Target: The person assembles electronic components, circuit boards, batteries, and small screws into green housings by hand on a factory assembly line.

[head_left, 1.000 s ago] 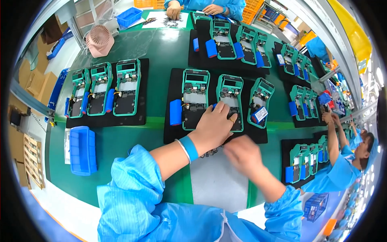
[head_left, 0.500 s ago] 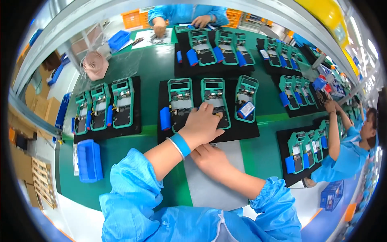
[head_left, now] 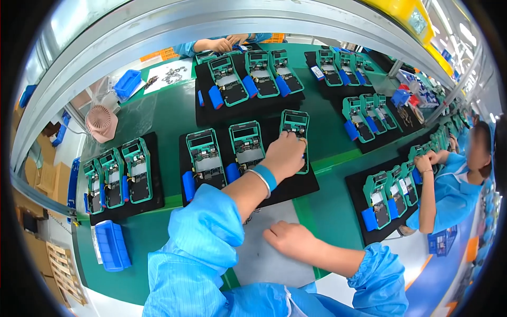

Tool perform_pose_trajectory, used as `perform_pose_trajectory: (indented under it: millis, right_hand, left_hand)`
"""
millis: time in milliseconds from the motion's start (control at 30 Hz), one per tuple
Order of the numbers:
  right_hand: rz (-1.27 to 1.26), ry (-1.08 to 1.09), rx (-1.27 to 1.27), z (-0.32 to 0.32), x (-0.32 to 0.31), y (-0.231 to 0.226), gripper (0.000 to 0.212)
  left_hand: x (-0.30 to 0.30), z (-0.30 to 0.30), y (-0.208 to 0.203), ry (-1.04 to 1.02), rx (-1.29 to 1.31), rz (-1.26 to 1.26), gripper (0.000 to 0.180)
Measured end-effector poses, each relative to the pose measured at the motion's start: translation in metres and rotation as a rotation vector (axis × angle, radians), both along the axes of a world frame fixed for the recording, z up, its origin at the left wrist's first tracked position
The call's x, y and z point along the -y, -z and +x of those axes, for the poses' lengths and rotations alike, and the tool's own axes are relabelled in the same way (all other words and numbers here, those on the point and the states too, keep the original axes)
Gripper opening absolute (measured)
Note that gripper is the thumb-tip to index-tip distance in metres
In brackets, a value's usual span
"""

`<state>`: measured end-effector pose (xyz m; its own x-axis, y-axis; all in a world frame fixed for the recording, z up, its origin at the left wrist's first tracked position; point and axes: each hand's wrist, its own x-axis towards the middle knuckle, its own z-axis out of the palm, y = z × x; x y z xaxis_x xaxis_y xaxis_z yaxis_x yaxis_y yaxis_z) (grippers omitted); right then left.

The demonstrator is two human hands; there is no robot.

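Observation:
My left hand lies over the rightmost green-framed device housing on the middle black mat, its fingers curled down onto the open interior. What those fingers grip is hidden beneath the hand. Two similar housings, the middle one and the left one, lie beside it, each with a blue wrapped pack at its lower left. My right hand rests closed on the grey sheet nearer to me; its fingertips are turned under, so any held item is out of sight.
Black mats with more housings lie left, far and right. A blue bin and a pink fan stand to the left. A co-worker's arm works at the right; another person's hands are across the table. A metal frame spans above.
My left hand has moved from the middle housing to the rightmost one, uncovering the middle housing's blue pack. My right hand has drawn apart from the left on the grey sheet. The view has shifted.

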<state>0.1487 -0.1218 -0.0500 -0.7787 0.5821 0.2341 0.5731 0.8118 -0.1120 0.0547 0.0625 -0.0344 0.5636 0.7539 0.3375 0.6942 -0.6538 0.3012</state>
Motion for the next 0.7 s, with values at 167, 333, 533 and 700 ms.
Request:
perform_pose_trajectory:
  millis: [167, 333, 533, 700]
  right_hand:
    - [-0.010, 0.158, 0.045, -0.011, 0.008, 0.001, 0.012]
    - [0.011, 0.199, 0.129, -0.019, 0.003, 0.004, 0.009]
    - [-0.038, 0.214, 0.155, -0.027, 0.006, 0.003, 0.008]
    - [-0.092, 0.158, 0.172, -0.019, 0.002, -0.005, 0.008]
  left_hand:
    - [-0.006, -0.022, -0.035, -0.186, 0.257, -0.316, 0.022]
    - [-0.002, -0.036, -0.004, 0.233, -0.071, 0.182, 0.054]
    - [0.020, -0.020, -0.001, 0.167, -0.230, 0.076, 0.053]
    - [0.040, -0.009, 0.009, 0.111, -0.152, 0.168, 0.050]
